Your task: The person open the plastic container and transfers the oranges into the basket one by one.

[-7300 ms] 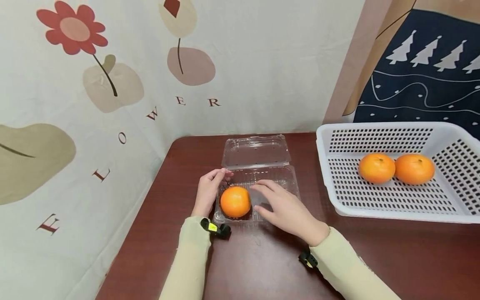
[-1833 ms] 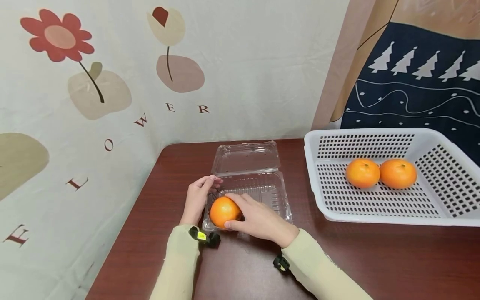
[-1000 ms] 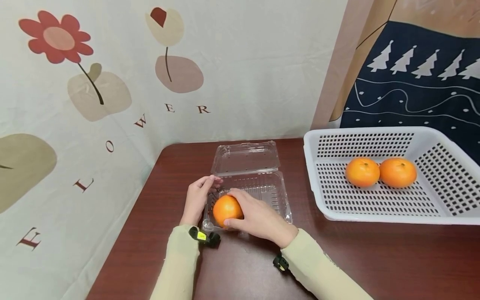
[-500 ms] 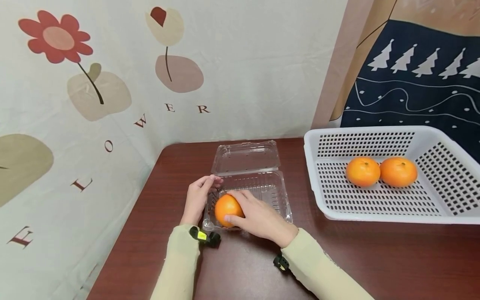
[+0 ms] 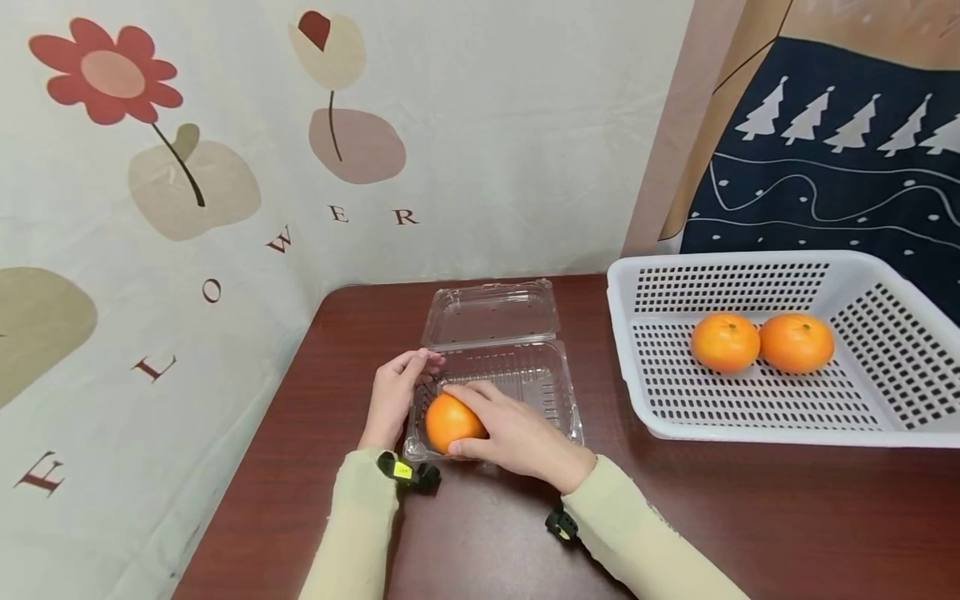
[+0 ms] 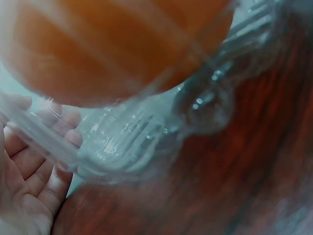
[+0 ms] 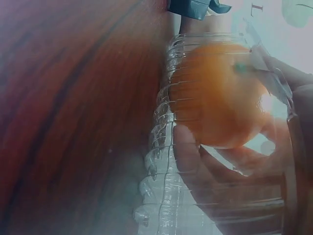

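Inside the near left corner of an open clear plastic clamshell box [image 5: 528, 379] sits an orange [image 5: 450, 423]. My right hand [image 5: 517, 429] reaches into the box and grips this fruit from its right side, fingers over the top and thumb low at the front. In the right wrist view, thumb [image 7: 186, 147] and fingers show against the orange [image 7: 217, 95] through the plastic wall. My left hand [image 5: 393, 396] holds the box's left side, its fingers curled at the rim. The left wrist view shows those fingers [image 6: 41, 169] behind a plastic edge, partly hidden.
The box's lid [image 5: 491, 315] lies folded back toward the wall. A white slotted basket [image 5: 637, 375] stands at the right with two more oranges, [image 5: 725, 342] side by side in it. A printed cloth [image 5: 487, 167] hangs behind the dark red table [image 5: 480, 533].
Since the oldest frame, my right hand has moved left from beside the orange and taken hold of it. The fruit has shifted slightly within the box. My left hand has stayed at the rim.
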Available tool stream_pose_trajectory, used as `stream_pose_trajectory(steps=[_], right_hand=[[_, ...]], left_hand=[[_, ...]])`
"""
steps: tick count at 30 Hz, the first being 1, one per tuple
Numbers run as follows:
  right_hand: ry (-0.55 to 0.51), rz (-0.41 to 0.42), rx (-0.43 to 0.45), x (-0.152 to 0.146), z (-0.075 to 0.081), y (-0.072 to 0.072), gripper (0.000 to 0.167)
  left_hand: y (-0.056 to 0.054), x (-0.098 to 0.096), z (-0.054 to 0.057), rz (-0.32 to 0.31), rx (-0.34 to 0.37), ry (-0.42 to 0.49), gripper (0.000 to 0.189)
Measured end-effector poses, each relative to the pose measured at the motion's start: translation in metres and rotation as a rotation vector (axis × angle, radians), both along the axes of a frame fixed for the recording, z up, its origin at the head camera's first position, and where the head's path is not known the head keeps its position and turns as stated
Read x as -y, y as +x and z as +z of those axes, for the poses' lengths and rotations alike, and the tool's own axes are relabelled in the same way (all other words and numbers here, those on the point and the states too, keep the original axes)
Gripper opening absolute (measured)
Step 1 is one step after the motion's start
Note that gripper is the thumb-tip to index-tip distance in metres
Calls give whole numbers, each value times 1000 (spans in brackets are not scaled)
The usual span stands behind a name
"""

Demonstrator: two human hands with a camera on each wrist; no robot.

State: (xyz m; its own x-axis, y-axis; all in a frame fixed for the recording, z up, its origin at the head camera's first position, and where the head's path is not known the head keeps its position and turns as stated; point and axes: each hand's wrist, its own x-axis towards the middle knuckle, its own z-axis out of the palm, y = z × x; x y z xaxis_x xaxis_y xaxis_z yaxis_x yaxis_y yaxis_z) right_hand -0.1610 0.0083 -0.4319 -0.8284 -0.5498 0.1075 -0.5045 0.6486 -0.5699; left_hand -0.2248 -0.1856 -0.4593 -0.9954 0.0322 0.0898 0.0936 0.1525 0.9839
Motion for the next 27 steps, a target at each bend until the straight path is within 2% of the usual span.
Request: stream_pose_trajectory(steps=[6,11,16,23,27], right_hand=[[-8,-15,27,0,0,0,71],[-6,-15,30,2,0,-1,71],[-15,-22,29,2,0,-1,71],[14,-33,37,2,1,1,72],[32,-43,46,1,1,2,69]], left_hand=[[-8,5,-17,21,7,-6,36],[-9,5,-21,29,-13,-16,36],[-8,4,-17,21,8,-7,34],[1,0,1,11,21,-8,33],[3,-2,4,13,16,-15,33]])
